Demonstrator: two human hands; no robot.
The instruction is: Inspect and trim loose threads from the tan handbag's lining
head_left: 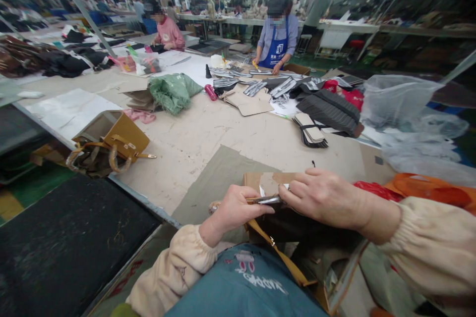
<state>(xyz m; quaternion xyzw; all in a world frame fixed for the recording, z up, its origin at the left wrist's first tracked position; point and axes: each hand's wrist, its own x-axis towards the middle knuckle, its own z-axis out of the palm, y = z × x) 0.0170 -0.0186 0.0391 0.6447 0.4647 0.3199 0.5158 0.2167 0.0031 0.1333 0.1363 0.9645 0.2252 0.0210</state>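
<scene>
On my feed from the head camera, I find the thin, flat, narrow piece with pale and dark surfaces [270, 199] between the two hands, just above the near edge of the work table and in front of the wearer's body. The left hand [235, 208] pinches one end narrowly between thumb and forefinger; the right hand [316, 197] has its fingers curled in at the other end, and I cannot tell exactly what its fingertips grip, since the knuckles cover them. Right behind the piece I see a brown, boxy panel with a pale torn-looking patch [273, 178], and below it a mustard-yellow strap with a small metal fitting [275, 243] slants down beside the teal apron with a rabbit print [241, 280]. Under and beyond the hands, a grey-green sheet [219, 183] lies on the beige table top [186, 158]. Farther left, a mustard-yellow boxy handbag with wrapped handles [128, 133] lies tilted at the table's edge. Ahead I make out a banded stack of beige and black pieces [309, 130], with a crumpled green woven sack [174, 93] farther left. To the right, clear plastic bags [405, 104] heap up behind bright orange material [427, 189]. Across the table, a co-worker in a blue apron [278, 42] bends over striped strips [284, 86].
</scene>
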